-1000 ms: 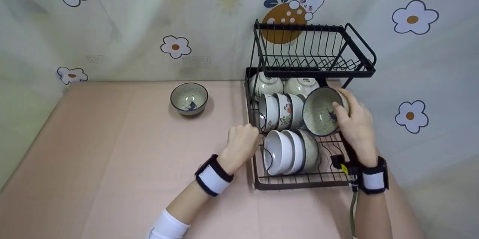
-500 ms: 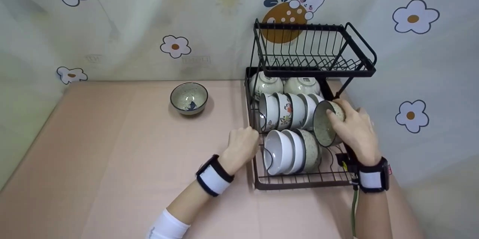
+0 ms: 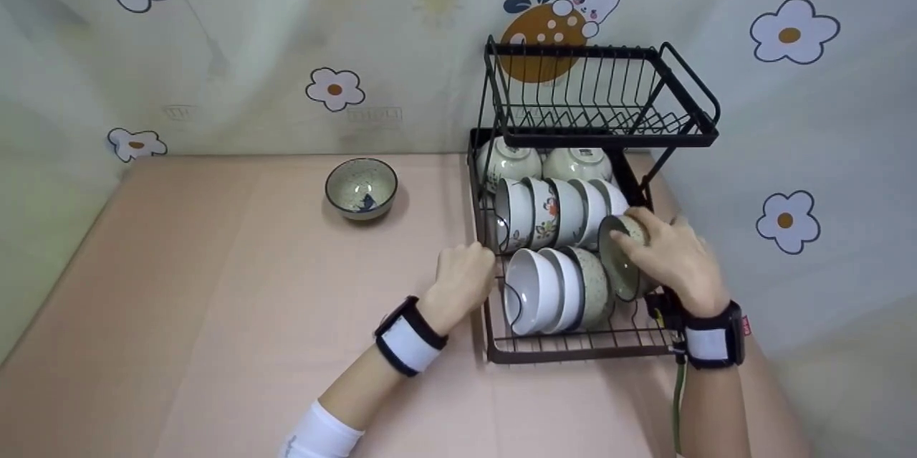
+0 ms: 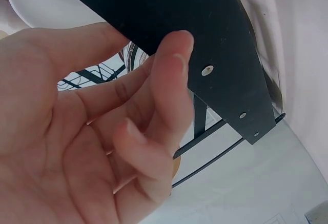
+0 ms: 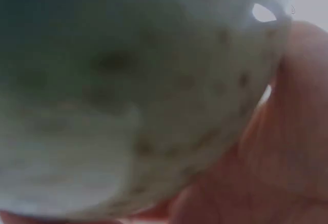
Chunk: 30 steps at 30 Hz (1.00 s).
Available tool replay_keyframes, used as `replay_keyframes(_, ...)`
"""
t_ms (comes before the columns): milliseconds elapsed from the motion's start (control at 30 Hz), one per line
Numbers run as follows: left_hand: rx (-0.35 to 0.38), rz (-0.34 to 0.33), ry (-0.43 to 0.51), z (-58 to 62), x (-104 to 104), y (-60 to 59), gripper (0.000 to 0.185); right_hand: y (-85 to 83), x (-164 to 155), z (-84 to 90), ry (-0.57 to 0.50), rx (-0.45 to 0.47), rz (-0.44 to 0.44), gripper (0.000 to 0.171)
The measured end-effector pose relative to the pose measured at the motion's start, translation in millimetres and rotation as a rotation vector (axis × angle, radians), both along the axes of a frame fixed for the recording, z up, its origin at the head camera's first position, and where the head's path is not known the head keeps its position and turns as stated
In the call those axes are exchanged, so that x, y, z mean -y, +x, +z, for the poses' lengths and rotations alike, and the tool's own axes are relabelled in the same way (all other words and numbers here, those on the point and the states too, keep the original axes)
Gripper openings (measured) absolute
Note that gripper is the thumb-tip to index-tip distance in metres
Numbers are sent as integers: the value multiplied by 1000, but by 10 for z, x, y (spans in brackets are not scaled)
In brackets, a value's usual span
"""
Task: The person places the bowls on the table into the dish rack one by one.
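Note:
My right hand point(image 3: 673, 257) grips a speckled grey-green bowl point(image 3: 617, 264) by its rim, tilted on its side over the right part of the dish rack point(image 3: 573, 355). That bowl's curved wall point(image 5: 169, 106) fills the right wrist view, blurred. On the rack's left side my left hand point(image 3: 464, 279) holds the frame; in the left wrist view its fingers curl at the dark side panel point(image 4: 220, 65). Just left of the held bowl, another speckled bowl point(image 3: 593, 289) leans in the front row behind white bowls point(image 3: 534, 293).
Several bowls point(image 3: 571, 214) stand on edge in the middle row. Upturned bowls point(image 3: 512, 160) sit at the back under the wire upper tier point(image 3: 602, 139). A lone speckled bowl point(image 3: 361, 189) stands on the pink table point(image 3: 251, 286), left of the rack. A patterned cloth point(image 3: 236, 35) hangs behind.
My right hand has brought its bowl down and toward the front of the rack, turning it more on edge, which uncovers the middle row's right end. The left hand stays on the rack.

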State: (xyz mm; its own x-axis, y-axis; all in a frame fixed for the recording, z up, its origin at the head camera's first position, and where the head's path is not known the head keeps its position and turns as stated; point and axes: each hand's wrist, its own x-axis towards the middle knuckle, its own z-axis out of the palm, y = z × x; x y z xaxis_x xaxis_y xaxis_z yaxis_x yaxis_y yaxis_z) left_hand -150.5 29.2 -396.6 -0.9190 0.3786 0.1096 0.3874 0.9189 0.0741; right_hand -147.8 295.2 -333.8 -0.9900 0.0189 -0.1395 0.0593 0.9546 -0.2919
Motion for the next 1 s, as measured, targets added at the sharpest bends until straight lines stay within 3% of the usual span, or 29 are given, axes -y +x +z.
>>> replay_keyframes(133, -23, -6, 5, -9, 5, 3, 19, -11, 39, -43, 52, 63, 68, 80)
replay_keyframes(300, -44, -11, 15, -19, 8, 2, 14, -15, 109, -86, 63, 99, 88, 77)
replay_keyframes(500, -29, -13, 35, -18, 9, 2, 13, -2, 167, -118, 68, 136, 83, 83)
replay_keyframes(1000, 0, -10, 32, -2, 7, -5, 16, -14, 241, -154, 62, 213, 56, 77)
